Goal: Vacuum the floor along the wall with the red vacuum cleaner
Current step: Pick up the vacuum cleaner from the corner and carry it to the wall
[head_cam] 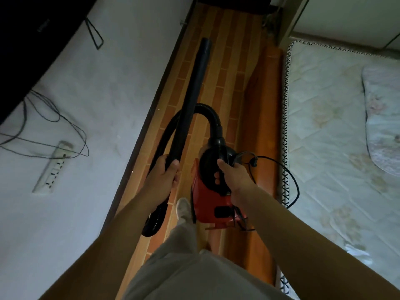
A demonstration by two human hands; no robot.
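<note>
In the lower middle of the view: left hand (pixel 165 174), fingers curled tight round the near end of the black wand (pixel 192 87). Just beside it, right hand (pixel 232 178), clasped on the black handle atop the red vacuum cleaner (pixel 207 200), held over the wood-patterned floor (pixel 229 61).

Outward from the hands:
- Wand slanting away along the wall (pixel 97 94), tip close to the dark skirting (pixel 151 109); contact with the floor not discernible.
- Ribbed black hose (pixel 207 111), arching from the cleaner's front, passing behind the wand, hanging in a loop below the left hand.
- Black power cord (pixel 290 176), trailing off the cleaner's right side and looping over the edge of the mattress (pixel 335 126).
- On the wall, white power strip (pixel 52 167) with thin dark wires (pixel 54 118) draped across it.
- Wooden bed frame (pixel 259 105) between floor and mattress; pillow (pixel 385 118) at far right.
- Nearest the camera, beige trousers (pixel 194 267) and one pale-shod foot (pixel 183 207) on the floor.
</note>
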